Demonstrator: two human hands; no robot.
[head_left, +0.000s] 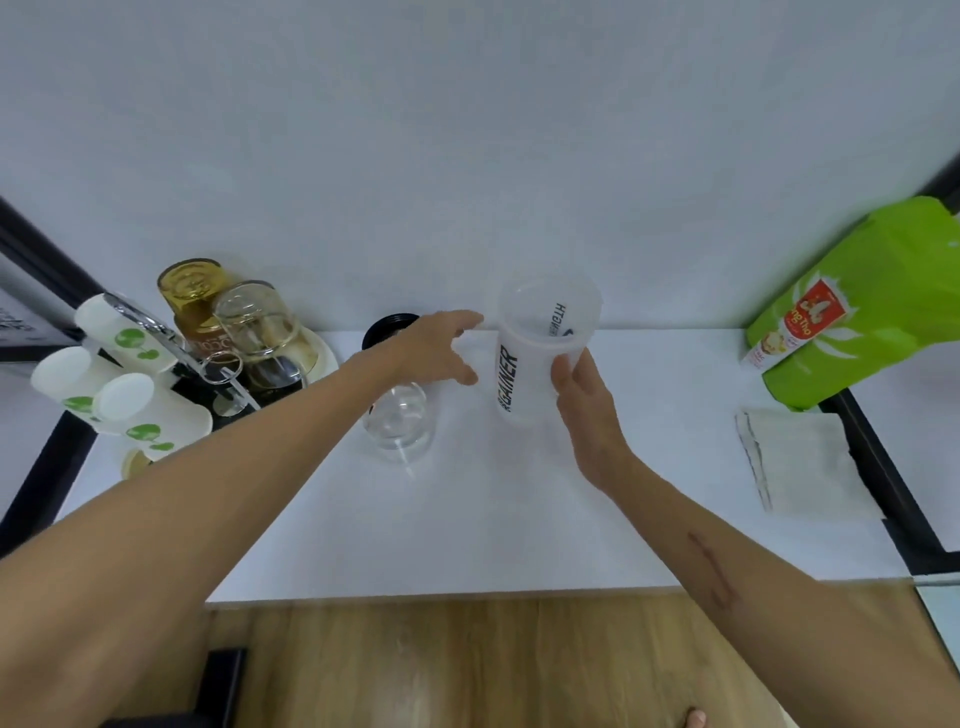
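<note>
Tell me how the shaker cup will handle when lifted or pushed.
The shaker cup looks empty and is made of translucent plastic, so it is probably light and unlikely to shatter. It is tall and narrow, so a push near the rim would likely tip it. Its smooth wall may be a little slippery, though the right hand alone grips it.

White bench (519, 519), set against a white wall, black frame seen at both ends. Clear glass (397, 423) is stood left of centre; black lid (387, 325) is laid behind it near the wall. Shaker cup (524, 364) is seen at centre; whether its base touches the top cannot be told. Folded cloth (800, 462) is laid flat at the right, green bag (872, 301) propped behind it. At the left end, a pale tray (324, 353) with upturned glasses and a rack of white cups (130, 395) are placed.
</note>
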